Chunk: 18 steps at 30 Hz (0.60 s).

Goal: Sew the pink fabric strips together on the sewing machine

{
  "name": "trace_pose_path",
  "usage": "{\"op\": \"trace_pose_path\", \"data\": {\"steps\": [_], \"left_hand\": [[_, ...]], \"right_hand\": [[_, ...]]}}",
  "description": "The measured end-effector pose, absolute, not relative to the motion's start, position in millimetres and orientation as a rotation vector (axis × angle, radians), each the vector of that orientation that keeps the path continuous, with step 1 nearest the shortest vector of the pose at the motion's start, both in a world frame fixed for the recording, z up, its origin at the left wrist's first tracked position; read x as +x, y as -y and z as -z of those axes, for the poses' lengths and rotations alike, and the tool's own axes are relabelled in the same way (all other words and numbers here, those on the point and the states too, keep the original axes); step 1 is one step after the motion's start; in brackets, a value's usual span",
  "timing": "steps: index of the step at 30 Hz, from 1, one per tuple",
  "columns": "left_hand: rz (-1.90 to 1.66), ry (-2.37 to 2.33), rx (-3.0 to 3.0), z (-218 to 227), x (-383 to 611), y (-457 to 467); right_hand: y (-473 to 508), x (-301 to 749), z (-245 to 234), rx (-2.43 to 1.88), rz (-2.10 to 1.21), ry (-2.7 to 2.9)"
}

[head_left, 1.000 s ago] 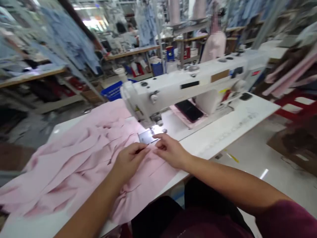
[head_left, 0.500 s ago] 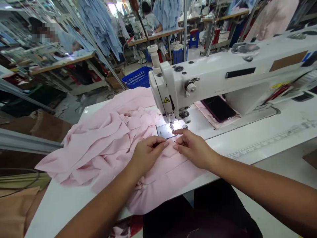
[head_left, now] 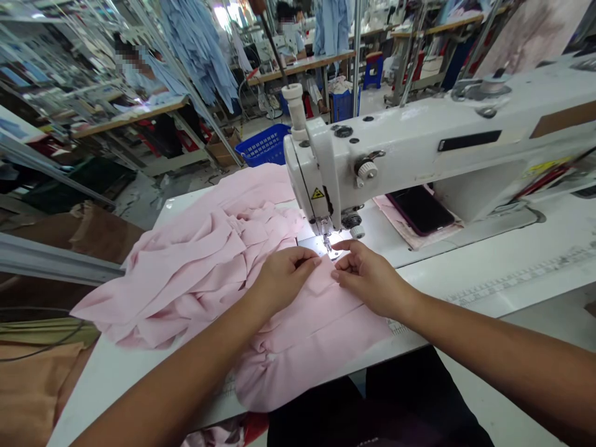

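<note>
Pink fabric (head_left: 307, 338) lies over the table's front edge, with more of it heaped to the left. Its small folded edge is pinched by my left hand (head_left: 285, 276), thumb against fingers. My right hand (head_left: 372, 276) grips the same edge from the right, its index finger stretched toward the presser foot (head_left: 328, 242). Both hands are just in front of the lit needle plate (head_left: 310, 247) of a white sewing machine (head_left: 400, 146). The fabric edge lies close to the foot; whether it is under it I cannot tell.
A dark phone (head_left: 421, 210) rests on pink cloth beneath the machine arm. Behind the table stands a blue basket (head_left: 263, 146). A metal post (head_left: 60, 257) runs along the left side. Farther back, people sit at other sewing tables, with blue garments (head_left: 198, 53) hanging between.
Both hands have brought the folded fabric edge slightly nearer the presser foot, and the small flap shows more plainly between them. The whole view has shifted a little.
</note>
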<state>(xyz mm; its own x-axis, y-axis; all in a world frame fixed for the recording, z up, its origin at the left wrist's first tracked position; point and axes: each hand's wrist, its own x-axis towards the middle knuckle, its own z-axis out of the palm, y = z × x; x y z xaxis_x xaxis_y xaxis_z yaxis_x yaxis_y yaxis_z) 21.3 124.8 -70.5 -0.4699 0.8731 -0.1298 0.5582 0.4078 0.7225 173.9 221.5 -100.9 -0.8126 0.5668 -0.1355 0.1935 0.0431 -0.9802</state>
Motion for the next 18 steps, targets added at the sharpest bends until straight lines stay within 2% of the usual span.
{"op": "trace_pose_path", "data": {"steps": [10, 14, 18], "left_hand": [[-0.515, -2.290, 1.638, 91, 16, -142], [-0.445, -2.322, 1.692, 95, 16, -143], [-0.435, -2.309, 1.671, 93, 17, -144]], "right_hand": [[-234, 160, 88, -0.947, -1.588, 2.433], [-239, 158, 83, -0.841, -1.185, 2.778], [-248, 166, 92, -0.305, -0.643, 3.040]]}}
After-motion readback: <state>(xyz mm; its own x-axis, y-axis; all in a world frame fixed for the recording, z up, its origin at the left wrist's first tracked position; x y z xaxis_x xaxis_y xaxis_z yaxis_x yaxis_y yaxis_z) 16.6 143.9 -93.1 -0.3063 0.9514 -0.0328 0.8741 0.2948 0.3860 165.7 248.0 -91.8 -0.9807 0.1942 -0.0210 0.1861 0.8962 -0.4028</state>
